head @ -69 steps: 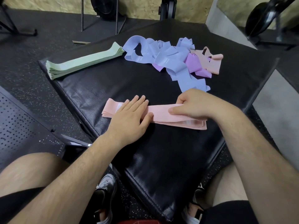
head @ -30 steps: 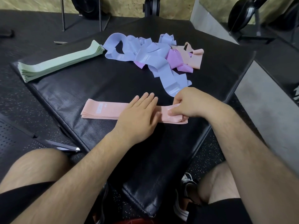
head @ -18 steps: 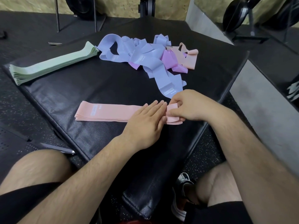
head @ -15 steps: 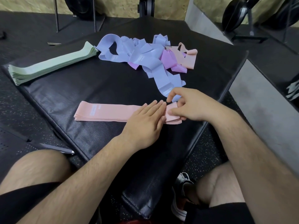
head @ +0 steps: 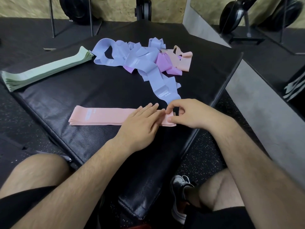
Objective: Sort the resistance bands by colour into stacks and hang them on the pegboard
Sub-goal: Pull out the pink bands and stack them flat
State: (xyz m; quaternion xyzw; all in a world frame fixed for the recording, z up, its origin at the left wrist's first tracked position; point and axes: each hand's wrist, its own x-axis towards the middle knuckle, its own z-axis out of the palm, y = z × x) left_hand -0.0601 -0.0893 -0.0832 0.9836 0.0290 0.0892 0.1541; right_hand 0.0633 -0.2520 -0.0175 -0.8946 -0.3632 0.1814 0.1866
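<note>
A flat stack of pink bands [head: 105, 116] lies across the near part of the black mat [head: 92, 90]. My left hand [head: 140, 123] presses flat on the stack's right part, fingers straight. My right hand [head: 189, 114] pinches the stack's right end between thumb and fingers. A neat green stack [head: 46, 70] lies at the far left. A tangled pile of blue bands [head: 140, 58] sits at the back, with purple bands [head: 162, 64] and more pink bands [head: 183, 61] mixed in. No pegboard is in view.
The mat's edges drop to speckled black floor on both sides. A grey concrete ledge [head: 257, 103] runs along the right. Gym equipment stands [head: 72, 15] and a weight plate [head: 234, 17] stand at the back. My knees [head: 41, 172] and a shoe [head: 179, 192] are below the mat.
My left hand slid rightward along the pink stack toward its end. My right hand shifted from resting on the end to pinching it with raised fingers. The camera view drifted right.
</note>
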